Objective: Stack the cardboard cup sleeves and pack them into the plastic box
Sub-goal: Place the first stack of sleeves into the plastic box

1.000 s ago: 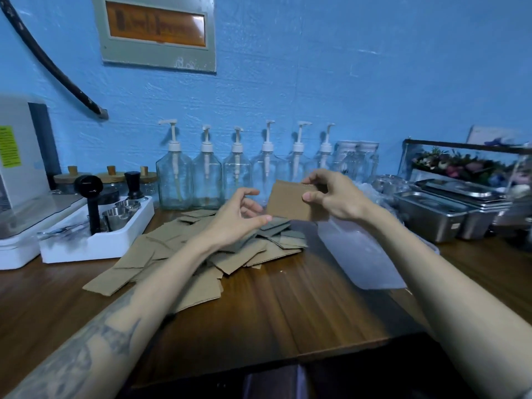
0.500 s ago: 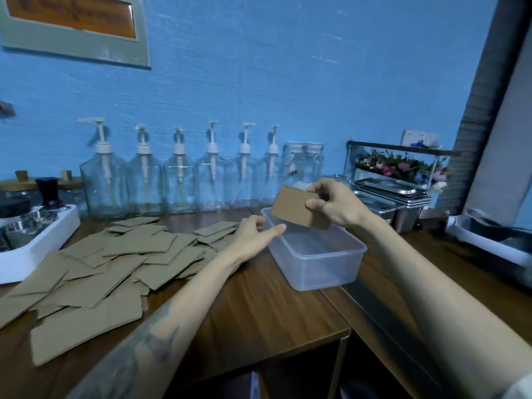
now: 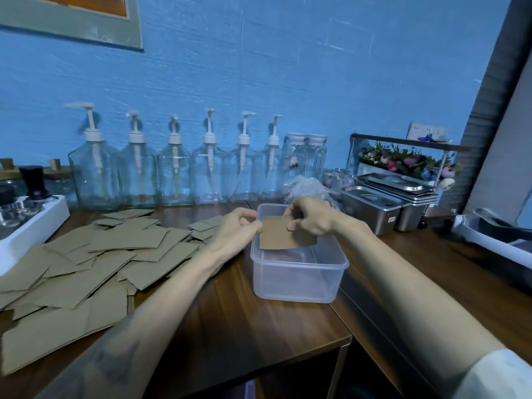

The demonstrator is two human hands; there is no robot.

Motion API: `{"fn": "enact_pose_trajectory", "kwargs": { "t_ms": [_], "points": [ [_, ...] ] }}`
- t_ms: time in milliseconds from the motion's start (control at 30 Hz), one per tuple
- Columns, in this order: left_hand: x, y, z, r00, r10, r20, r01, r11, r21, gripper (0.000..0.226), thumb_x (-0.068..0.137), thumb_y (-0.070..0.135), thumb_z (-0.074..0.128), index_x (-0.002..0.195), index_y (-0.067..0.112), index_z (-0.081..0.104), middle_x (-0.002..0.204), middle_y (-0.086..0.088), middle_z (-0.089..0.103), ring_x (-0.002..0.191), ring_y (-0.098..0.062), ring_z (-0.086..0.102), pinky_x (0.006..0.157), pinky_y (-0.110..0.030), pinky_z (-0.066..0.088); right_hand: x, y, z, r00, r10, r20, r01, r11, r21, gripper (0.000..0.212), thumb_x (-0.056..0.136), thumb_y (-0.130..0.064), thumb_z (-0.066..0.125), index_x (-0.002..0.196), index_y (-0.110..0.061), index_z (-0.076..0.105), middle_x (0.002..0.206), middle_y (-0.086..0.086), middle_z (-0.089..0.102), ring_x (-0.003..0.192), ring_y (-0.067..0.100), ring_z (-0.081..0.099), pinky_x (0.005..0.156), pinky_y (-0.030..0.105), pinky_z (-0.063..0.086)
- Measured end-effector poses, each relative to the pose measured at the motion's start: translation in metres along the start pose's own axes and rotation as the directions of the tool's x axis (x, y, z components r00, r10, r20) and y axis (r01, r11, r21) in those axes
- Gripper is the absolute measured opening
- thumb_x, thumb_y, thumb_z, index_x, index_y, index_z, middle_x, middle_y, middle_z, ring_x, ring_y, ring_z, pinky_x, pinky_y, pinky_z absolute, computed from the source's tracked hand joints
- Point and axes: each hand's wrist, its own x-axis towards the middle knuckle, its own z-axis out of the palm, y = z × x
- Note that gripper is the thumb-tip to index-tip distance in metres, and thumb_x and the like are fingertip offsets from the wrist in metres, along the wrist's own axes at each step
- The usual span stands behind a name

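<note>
Cardboard sleeve stack (image 3: pixel 283 234), pinched by left hand (image 3: pixel 240 229) and right hand (image 3: pixel 309 219), hovers over the seemingly empty plastic box (image 3: pixel 299 279); loose sleeves (image 3: pixel 95 263) remain unpacked.

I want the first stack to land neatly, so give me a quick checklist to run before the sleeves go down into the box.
1. Stack of sleeves held: right hand pinches its top edge, left hand its left end. Ok.
2. Stack over the plastic box opening: ok.
3. Box lid off: ok.
4. Box bottom free: looks empty through the clear wall. Ok.
5. Sleeve edges squared in the stack: cannot tell.
6. More loose sleeves waiting on the table, left of the box: ok.
</note>
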Motion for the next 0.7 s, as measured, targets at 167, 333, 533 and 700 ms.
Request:
{"fn": "enact_pose_trajectory", "kwargs": {
  "t_ms": [167, 333, 533, 700],
  "points": [
    [-0.001, -0.001, 0.005, 0.999, 0.038, 0.007, -0.038, 0.997, 0.07, 0.043, 0.082, 0.017, 0.06, 0.126, 0.019, 0.058, 0.059, 0.011, 0.048, 0.064, -0.01, 0.052, 0.094, -0.041, 0.05, 0.017, 0.009, 0.003, 1.0, -0.001, -0.019, -0.001, 0.996, -0.085, 0.024, 0.084, -0.025, 0.077, 0.102, -0.025, 0.061, 0.101, -0.006, 0.063, 0.098, 0.015, 0.053, 0.101, 0.039, 0.037],
    [0.002, 0.001, 0.005, 0.999, 0.053, -0.006, -0.053, 0.996, 0.073, 0.045, 0.082, 0.014, 0.06, 0.127, 0.017, 0.058, 0.053, 0.014, 0.047, 0.06, -0.006, 0.05, 0.094, -0.037, 0.05, 0.023, 0.015, 0.005, 0.998, -0.025, -0.062, 0.01, 0.974, -0.225, 0.035, 0.084, -0.039, 0.073, 0.114, -0.024, 0.063, 0.116, -0.003, 0.068, 0.112, 0.02, 0.056, 0.093, 0.037, 0.023],
    [0.001, 0.0, 0.01, 0.997, 0.072, -0.033, -0.07, 0.996, 0.047, 0.046, 0.083, 0.018, 0.06, 0.128, 0.016, 0.058, 0.058, 0.01, 0.047, 0.063, -0.008, 0.051, 0.094, -0.038, 0.05, 0.023, 0.016, 0.005, 0.985, -0.118, -0.127, 0.058, 0.916, -0.397, 0.031, 0.085, -0.038, 0.067, 0.112, -0.024, 0.069, 0.118, 0.004, 0.062, 0.115, 0.028, 0.052, 0.096, 0.041, 0.032],
    [0.001, -0.002, 0.011, 0.995, 0.089, -0.041, -0.087, 0.995, 0.052, 0.042, 0.087, 0.013, 0.059, 0.129, 0.015, 0.059, 0.054, 0.012, 0.044, 0.06, -0.006, 0.049, 0.091, -0.032, 0.049, 0.024, 0.018, 0.007, 0.987, -0.109, -0.114, 0.058, 0.923, -0.38, 0.036, 0.083, -0.028, 0.068, 0.118, -0.02, 0.061, 0.12, 0.008, 0.05, 0.115, 0.03, 0.05, 0.096, 0.043, 0.042]
  ]
}}
